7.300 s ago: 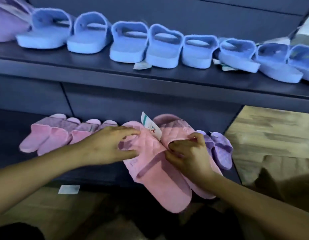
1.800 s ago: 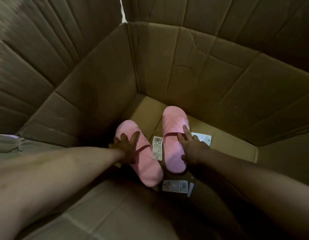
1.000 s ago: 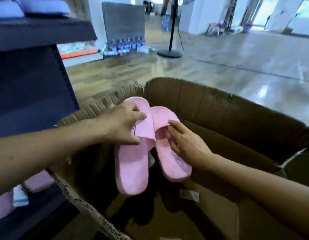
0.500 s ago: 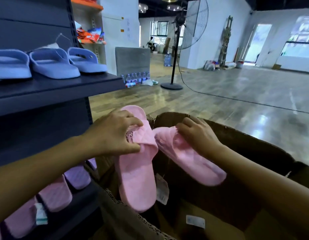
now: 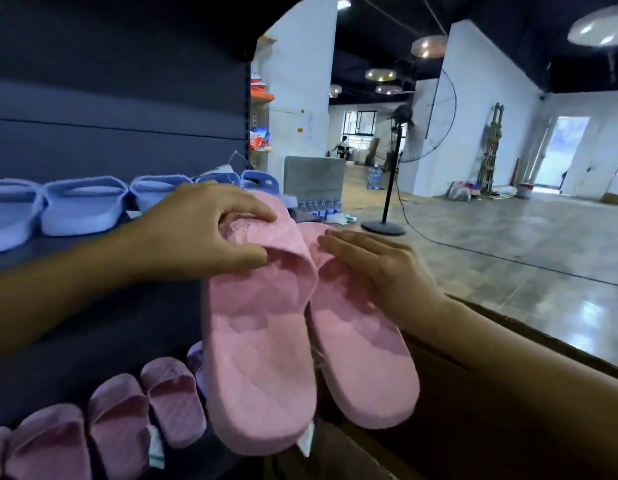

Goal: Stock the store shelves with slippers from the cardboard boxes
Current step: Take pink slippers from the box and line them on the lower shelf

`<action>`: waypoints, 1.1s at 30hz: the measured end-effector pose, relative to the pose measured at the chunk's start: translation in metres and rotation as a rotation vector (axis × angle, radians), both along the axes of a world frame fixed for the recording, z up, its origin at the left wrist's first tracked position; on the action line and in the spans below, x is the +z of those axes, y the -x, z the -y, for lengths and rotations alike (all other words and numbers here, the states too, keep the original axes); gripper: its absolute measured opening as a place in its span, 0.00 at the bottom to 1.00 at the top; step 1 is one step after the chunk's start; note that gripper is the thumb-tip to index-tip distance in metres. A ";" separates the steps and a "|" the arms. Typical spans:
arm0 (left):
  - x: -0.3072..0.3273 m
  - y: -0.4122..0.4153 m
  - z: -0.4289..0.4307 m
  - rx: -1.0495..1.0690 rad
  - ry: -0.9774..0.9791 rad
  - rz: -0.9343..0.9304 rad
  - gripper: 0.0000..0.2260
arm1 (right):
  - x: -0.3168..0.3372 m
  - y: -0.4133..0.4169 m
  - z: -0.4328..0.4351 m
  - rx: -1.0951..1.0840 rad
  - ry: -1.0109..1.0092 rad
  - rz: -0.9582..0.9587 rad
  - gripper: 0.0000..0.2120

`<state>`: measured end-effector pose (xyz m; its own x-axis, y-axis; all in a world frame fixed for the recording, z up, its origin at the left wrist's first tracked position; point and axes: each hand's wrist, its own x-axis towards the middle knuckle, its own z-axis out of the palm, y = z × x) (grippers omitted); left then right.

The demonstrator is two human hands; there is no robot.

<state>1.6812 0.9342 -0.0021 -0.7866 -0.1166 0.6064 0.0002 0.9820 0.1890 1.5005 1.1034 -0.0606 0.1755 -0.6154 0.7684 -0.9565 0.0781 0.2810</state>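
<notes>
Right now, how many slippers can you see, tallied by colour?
Pink slippers, held: 2
Blue slippers, upper row: 5
Dusty pink slippers, lower row: 4, one cut off by the edge
Lilac slipper, mostly hidden: 1
Total: 12

Daylight is flooding in through the doorway [image 5: 565, 150] far right and kicking white glare off the polished floor [image 5: 584, 317], with round ceiling lamps [image 5: 428, 46] blown out against a black ceiling, while the shelf unit [image 5: 110, 98] on the left sits in heavy shade. Up close the pink slippers [image 5: 262, 358] are evenly lit but soft and blotchy, their texture smeared, and the left hand [image 5: 196, 233] drops only a faint shadow under the strap. Wide-angle stretch bends the shelf edge and walls toward the corners, and the mauve slippers [image 5: 117, 417] at lower left go blurry near the frame edge.
</notes>
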 end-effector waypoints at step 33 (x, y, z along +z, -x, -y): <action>-0.245 -0.647 0.170 0.802 -0.288 0.428 0.38 | -0.217 -0.584 0.361 0.855 -0.410 -0.185 0.16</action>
<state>2.3281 0.7641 -0.2470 -0.5559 -0.8176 0.1498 -0.7783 0.5753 0.2517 2.0848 0.7425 -0.2775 0.7855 -0.4380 0.4372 -0.5825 -0.7619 0.2832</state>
